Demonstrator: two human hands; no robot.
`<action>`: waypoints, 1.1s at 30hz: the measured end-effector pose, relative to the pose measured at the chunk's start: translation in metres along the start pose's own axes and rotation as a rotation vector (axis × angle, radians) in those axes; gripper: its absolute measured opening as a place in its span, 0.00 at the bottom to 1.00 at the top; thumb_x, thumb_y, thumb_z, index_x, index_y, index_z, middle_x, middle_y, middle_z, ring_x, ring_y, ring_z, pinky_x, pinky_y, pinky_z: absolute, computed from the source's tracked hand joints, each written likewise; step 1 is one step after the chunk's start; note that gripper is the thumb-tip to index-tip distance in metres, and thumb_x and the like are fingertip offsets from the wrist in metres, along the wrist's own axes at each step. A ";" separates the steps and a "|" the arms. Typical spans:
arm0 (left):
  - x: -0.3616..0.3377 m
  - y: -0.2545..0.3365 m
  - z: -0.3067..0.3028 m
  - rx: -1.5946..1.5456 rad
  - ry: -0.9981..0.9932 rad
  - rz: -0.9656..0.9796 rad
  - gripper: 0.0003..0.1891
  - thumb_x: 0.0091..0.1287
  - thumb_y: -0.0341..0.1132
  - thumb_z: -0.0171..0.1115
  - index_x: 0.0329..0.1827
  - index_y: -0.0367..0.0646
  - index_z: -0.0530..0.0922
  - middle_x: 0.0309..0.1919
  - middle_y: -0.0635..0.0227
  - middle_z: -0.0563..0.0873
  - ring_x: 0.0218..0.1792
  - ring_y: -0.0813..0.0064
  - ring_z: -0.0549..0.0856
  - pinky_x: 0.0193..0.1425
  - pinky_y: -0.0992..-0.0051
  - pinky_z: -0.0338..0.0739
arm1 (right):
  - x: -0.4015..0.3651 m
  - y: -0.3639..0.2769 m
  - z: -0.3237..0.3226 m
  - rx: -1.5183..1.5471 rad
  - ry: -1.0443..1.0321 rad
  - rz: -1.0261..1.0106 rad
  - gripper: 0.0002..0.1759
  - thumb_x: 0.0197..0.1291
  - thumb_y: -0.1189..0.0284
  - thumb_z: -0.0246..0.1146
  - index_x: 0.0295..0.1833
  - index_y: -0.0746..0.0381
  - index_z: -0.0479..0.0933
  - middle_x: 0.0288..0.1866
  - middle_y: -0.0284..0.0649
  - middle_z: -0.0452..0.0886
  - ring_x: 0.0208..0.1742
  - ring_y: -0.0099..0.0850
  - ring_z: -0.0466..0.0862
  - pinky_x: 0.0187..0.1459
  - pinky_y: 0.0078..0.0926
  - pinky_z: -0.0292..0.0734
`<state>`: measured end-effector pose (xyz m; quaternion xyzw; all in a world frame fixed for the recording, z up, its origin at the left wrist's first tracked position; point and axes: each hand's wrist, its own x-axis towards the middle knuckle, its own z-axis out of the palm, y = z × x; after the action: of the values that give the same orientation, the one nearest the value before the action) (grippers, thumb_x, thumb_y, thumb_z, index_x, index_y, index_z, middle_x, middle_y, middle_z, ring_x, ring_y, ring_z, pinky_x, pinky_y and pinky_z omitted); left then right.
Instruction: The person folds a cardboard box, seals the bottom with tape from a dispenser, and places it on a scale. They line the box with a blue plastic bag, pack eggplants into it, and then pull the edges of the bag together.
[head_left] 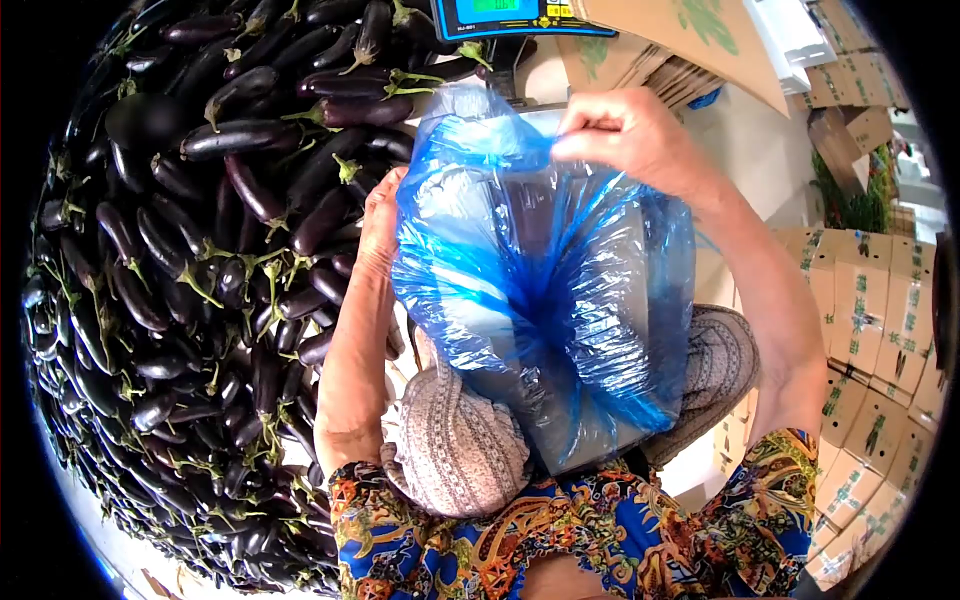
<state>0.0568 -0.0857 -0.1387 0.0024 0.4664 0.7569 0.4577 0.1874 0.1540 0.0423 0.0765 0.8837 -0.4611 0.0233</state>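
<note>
A thin, clear blue plastic bag (540,290) is spread in front of me, gathered in creases at its middle. It covers a pale, box-like shape, seen only through the film. My right hand (630,138) pinches the far right edge of the bag between thumb and fingers. On the other side my left hand (380,215) is closed at the bag's left edge, its fingertips partly hidden by the plastic. Right beside that hand lies a large heap of dark purple eggplants (250,140) with green stems.
A weighing scale display (525,15) with a blue frame stands beyond the bag. Behind my right hand lean flattened cardboard sheets (690,45). Stacked printed cartons (865,300) line the right side. My bent knees in patterned cloth (455,440) flank the bag.
</note>
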 end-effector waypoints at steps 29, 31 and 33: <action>-0.059 0.015 0.034 0.633 0.116 0.468 0.22 0.72 0.37 0.60 0.65 0.37 0.70 0.59 0.56 0.77 0.58 0.68 0.77 0.64 0.71 0.70 | -0.096 0.032 0.117 -0.629 -0.480 0.331 0.27 0.63 0.53 0.60 0.56 0.65 0.75 0.55 0.49 0.76 0.61 0.48 0.74 0.63 0.42 0.68; -0.050 -0.011 0.018 0.659 -0.053 0.328 0.24 0.72 0.37 0.59 0.67 0.36 0.69 0.59 0.55 0.78 0.59 0.67 0.78 0.66 0.70 0.69 | -0.128 0.128 0.126 -0.601 -0.716 -0.036 0.14 0.62 0.64 0.59 0.43 0.64 0.75 0.48 0.49 0.76 0.50 0.43 0.77 0.52 0.42 0.70; -0.046 -0.031 0.015 0.732 -0.085 0.498 0.28 0.72 0.40 0.59 0.70 0.34 0.64 0.61 0.54 0.78 0.63 0.64 0.76 0.68 0.69 0.66 | -0.130 0.148 0.120 -0.125 -0.735 0.204 0.12 0.65 0.65 0.55 0.43 0.63 0.75 0.48 0.45 0.77 0.52 0.39 0.77 0.53 0.40 0.70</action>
<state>0.1115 -0.1030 -0.1329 0.3078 0.6697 0.6281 0.2495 0.3354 0.1238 -0.1324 -0.0078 0.8308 -0.3982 0.3888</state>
